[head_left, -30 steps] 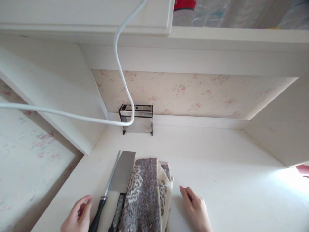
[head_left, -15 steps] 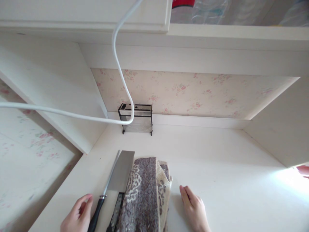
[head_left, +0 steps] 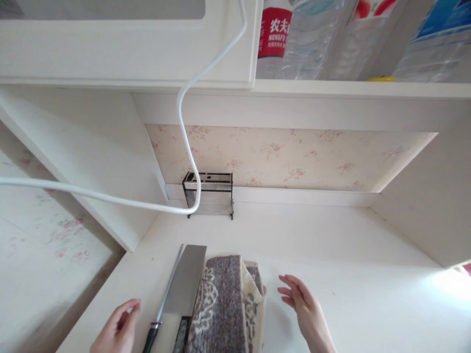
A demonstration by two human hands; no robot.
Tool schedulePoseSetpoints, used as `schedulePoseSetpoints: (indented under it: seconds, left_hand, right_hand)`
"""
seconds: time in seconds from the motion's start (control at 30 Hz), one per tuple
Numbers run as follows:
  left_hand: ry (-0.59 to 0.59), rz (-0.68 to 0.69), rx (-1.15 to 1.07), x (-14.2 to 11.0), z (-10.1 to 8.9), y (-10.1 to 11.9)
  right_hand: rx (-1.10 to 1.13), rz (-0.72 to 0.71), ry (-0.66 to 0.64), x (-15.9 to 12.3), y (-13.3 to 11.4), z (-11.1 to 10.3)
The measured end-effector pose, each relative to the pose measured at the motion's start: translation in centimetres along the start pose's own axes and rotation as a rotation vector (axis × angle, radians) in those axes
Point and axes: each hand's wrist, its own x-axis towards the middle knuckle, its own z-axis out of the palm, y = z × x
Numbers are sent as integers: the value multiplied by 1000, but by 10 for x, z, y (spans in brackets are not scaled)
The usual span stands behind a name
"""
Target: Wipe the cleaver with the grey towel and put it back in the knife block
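My left hand (head_left: 118,326) is at the lower left, its fingers curled toward the thumb with nothing in them. Just right of it lies a sharpening steel (head_left: 166,295) with a black handle. Alongside the steel is a cleaver (head_left: 186,279), its wide blade pointing away from me and its dark handle cut off by the lower edge. A folded grey-brown towel (head_left: 224,304) with a cream pattern lies against the cleaver's right side. To the right of the towel, apart from it, my right hand (head_left: 300,299) is open, fingers spread and holding nothing.
A knife block (head_left: 208,193) with a slotted top stands at the back of the white counter (head_left: 312,245). A white cable (head_left: 184,113) hangs across the view. Above, a cabinet shelf (head_left: 349,88) holds several plastic bottles (head_left: 274,37). White panels (head_left: 73,157) flank the counter.
The view has tilted upward, so more of the bottles shows and the counter things sit lower. My right hand has opened its fingers and shifted right. The left hand looks much the same.
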Motion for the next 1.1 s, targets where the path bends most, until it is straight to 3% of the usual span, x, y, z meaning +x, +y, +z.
schedulePoseSetpoints:
  seconds: [0.1, 0.33, 0.5, 0.63, 0.83, 1.1]
  left_hand:
    - [-8, 85, -111, 12, 5, 21]
    - [-230, 224, -336, 36, 34, 83]
    - [-288, 314, -496, 78, 47, 139]
    - [-293, 287, -617, 115, 62, 176]
    - [-314, 238, -710, 136, 86, 203]
    - [-378, 304, -743, 142, 81, 233]
  right_hand:
    - [-17, -16, -60, 3, -3, 12]
    - [-176, -43, -90, 1, -10, 46]
    - [-278, -190, -89, 36, -48, 73]
    - [-167, -213, -220, 75, -85, 107]
    - [-167, -139, -370, 112, -128, 149]
    - [-140, -183, -376, 133, -169, 183]
